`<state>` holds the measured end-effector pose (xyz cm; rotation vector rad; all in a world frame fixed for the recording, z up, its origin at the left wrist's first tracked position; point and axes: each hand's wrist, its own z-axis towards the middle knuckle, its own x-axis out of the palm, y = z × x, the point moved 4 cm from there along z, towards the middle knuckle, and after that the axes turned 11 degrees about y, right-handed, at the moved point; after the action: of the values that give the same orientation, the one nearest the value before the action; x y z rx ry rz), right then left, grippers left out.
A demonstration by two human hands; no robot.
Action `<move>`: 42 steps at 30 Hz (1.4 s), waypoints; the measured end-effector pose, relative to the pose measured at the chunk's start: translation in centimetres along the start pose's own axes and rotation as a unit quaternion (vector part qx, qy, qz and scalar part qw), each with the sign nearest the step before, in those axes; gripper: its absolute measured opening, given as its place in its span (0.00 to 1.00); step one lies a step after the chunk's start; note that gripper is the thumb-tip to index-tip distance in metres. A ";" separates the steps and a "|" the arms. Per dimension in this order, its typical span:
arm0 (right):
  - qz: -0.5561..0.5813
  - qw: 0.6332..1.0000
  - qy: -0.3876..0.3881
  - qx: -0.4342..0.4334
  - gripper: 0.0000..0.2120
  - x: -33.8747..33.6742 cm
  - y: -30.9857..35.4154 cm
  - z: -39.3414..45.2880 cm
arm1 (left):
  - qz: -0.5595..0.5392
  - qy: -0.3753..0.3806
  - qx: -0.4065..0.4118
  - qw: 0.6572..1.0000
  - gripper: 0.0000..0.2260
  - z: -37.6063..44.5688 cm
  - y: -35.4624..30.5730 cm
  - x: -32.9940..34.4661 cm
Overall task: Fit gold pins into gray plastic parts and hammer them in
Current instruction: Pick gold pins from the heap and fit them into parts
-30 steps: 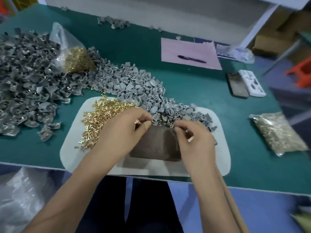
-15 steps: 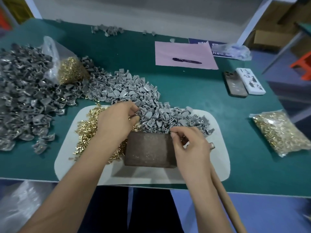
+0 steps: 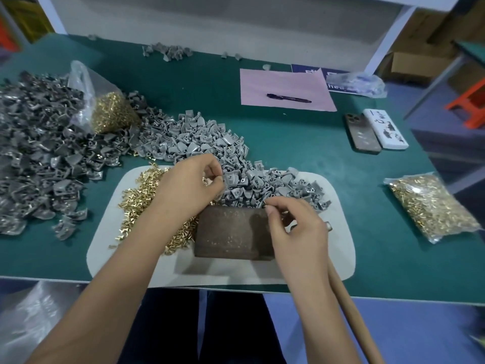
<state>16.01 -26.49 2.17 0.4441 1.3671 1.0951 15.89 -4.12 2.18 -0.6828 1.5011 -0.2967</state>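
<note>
Above the block (image 3: pixel 233 232), left hand (image 3: pixel 189 190) pinches gold pins (image 3: pixel 206 181).

text: none legible | blue sign (image 3: pixel 331 74): white lettering, perhaps "hed", mostly covered by bag

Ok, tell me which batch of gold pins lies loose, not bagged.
The loose gold pins on the white mat under the left hand; the other two batches sit in clear bags.

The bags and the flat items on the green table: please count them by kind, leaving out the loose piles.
Bags of gold pins: 2, an open bag at the left and a sealed bag at the right
Phones: 2, one dark, one white-cased
Pens: 1
Pink sheets: 1
Total: 6
</note>
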 end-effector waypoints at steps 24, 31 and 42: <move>0.026 0.999 0.039 0.014 0.06 0.8 0.6 -2.7 | -0.083 0.088 0.106 0.987 0.13 -8.2 -0.8 1.6; 0.040 0.998 0.037 0.020 0.04 0.8 0.3 -3.2 | -0.143 0.000 0.070 0.987 0.14 -8.7 -1.0 1.7; -0.005 0.993 0.110 -0.052 0.07 1.4 1.7 -1.8 | -0.023 -0.028 0.089 0.995 0.11 -9.9 -1.4 1.7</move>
<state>13.55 -25.15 2.39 0.2453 1.4950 1.2279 6.73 -8.48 2.31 -0.5808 1.3874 -0.4375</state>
